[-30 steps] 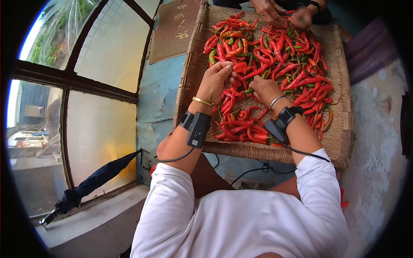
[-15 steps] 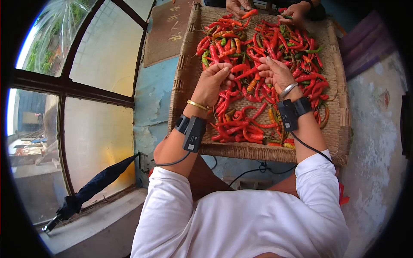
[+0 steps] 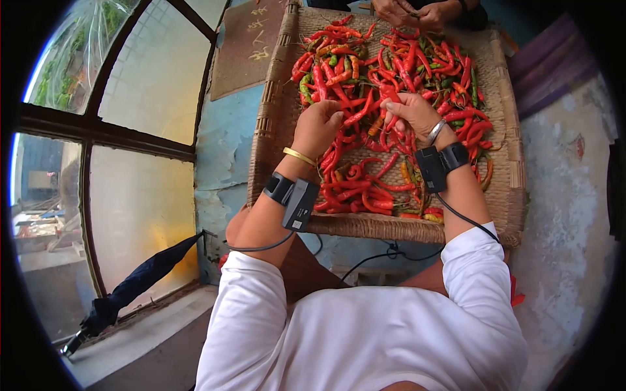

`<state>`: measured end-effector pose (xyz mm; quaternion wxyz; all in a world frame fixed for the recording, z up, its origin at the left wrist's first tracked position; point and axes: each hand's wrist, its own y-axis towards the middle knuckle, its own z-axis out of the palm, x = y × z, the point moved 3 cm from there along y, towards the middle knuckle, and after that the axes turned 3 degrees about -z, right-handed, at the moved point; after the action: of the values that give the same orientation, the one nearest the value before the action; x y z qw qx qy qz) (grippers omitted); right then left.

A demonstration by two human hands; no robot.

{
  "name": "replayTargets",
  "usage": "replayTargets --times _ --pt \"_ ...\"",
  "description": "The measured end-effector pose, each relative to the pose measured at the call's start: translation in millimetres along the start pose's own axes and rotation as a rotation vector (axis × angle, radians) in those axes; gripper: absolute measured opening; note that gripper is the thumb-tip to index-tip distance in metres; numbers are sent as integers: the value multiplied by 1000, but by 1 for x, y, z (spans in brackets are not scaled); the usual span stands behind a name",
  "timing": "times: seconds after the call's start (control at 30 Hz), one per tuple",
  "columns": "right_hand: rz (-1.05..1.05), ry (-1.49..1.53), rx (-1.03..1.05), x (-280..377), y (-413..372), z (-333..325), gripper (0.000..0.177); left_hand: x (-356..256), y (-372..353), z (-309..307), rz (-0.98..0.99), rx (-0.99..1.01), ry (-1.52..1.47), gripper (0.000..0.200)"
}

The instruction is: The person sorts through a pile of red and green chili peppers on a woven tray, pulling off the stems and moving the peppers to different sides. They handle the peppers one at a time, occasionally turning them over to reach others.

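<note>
Red chili peppers (image 3: 362, 195), with some green and orange ones among them, are spread over a woven tray (image 3: 365, 226). Above its left half, my left hand (image 3: 317, 127) is closed in a pinch, a red chili pepper (image 3: 353, 103) showing at its fingertips. My right hand (image 3: 417, 116) has its thumb and fingers closed on another red chili pepper (image 3: 389, 94), slightly to the right. The fingers partly cover both peppers, and more peppers lie just beneath the hands.
Across the tray, another person's hands (image 3: 417, 14) are close together over its far edge. To the left are a framed window (image 3: 140, 146) and a folded dark umbrella (image 3: 140, 277) on the sill. A black cable (image 3: 365, 259) hangs below the tray's near edge.
My right hand's fingers have curled in and closed around a pepper. My left hand has shifted slightly left and down. The other person's hands have come together at the far edge.
</note>
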<state>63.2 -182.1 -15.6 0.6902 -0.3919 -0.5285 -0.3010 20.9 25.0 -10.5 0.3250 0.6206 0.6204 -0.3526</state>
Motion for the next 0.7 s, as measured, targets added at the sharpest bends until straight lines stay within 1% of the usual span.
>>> replayTargets --times 0.03,0.07,0.1,0.13,0.2,0.23,0.27,0.33,0.37,0.43,0.47,0.5,0.53,0.57,0.6,0.63,0.67,0.7 --pt "-92 256 -122 -1 3 -8 25 3 0 1 -1 0 1 15" --pt "-183 513 -245 6 2 -10 30 -1 -2 -1 50 -50 172 17" --pt "-159 586 -404 18 -2 -6 45 -4 -4 -1 103 -99 344 19" --pt "-159 587 -406 11 0 -9 45 -4 -6 -1 104 -97 344 19" --pt "-106 56 -444 -3 4 -15 49 0 -9 4 89 17 657 22" --pt "-65 -191 -345 -10 7 -13 47 1 -9 6 90 17 657 22" --pt "-28 -358 -300 -12 7 -2 40 2 -10 8 100 10 692 24" --pt "-182 -640 -217 -32 17 6 43 8 -9 11 111 4 730 26" --pt "-182 -639 -217 -28 16 14 43 12 -8 13 122 16 709 27" --pt "-215 -1103 -174 -18 10 35 48 13 -8 14 134 28 689 29" --pt "-215 -1102 -174 -24 10 35 48 12 -9 15 108 82 641 30" --pt "-262 -1213 -147 -34 12 36 46 12 -9 16 83 135 593 31" --pt "-309 -1323 -120 -41 13 36 44 11 -8 15 84 135 594 31" --pt "-333 -1354 -140 -38 12 39 30 10 -8 16 102 169 558 29" --pt "-332 -1355 -140 -37 12 39 30 10 -8 17 119 203 521 28" --pt "-322 -1377 -132 -36 12 39 24 13 -7 17 118 202 519 28" --pt "-312 -1400 -124 -34 13 40 18 13 -8 20 198 299 488 25" --pt "-313 -1401 -121 -32 13 39 18 14 -10 22 277 396 455 22"
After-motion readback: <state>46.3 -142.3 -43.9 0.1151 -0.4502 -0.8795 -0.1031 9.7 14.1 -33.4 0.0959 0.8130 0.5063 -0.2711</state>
